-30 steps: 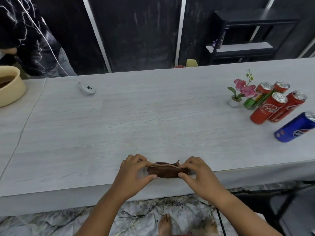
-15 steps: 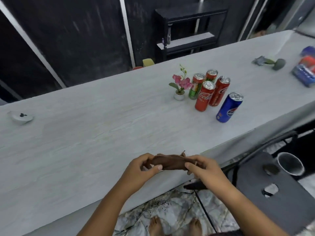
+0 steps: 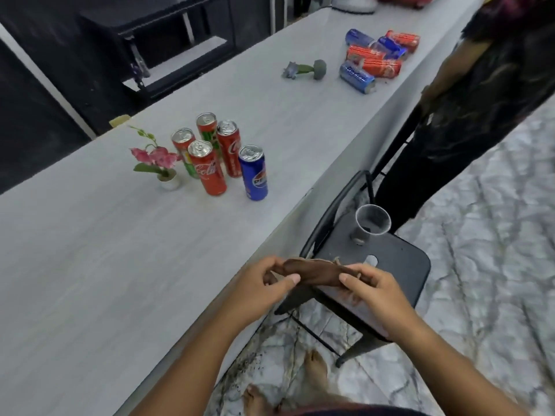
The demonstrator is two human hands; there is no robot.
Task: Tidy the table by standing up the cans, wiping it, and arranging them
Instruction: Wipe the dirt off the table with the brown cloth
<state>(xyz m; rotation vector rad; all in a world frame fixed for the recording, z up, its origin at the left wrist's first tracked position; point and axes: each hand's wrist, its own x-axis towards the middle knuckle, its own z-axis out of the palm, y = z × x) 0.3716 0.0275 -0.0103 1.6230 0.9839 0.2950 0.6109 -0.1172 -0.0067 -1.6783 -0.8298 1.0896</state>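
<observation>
Brown cloth is stretched between your two hands, just off the near edge of the worktop and above a black chair. Your left hand pinches one end, its fingers curled with thumb pressed to the fabric; your right hand pinches the other end the same way, thumb on top and fingers folded under. The cloth is bunched into a long roll and does not touch the worktop.

Below your hands, the chair seat carries a clear cup, upright, near the seat's back. Your bare feet stand on a marbled floor.

Farther out on the worktop, five cans stand upright in a tight cluster: a blue can nearest the edge, a red can just beside it on the left, another red can behind them, and two red-and-green cans at the back and back left. A small potted flower with pink blooms stands just left of the cluster, close to the cans.

Well beyond, toward the far right end of the worktop, a second plant lies on its side. Near it is a heap of fallen cans, red and blue, lying touching one another close to the edge. A second person in dark clothes stands beside that end. Behind the worktop, a dark shelf unit stands against the wall.
</observation>
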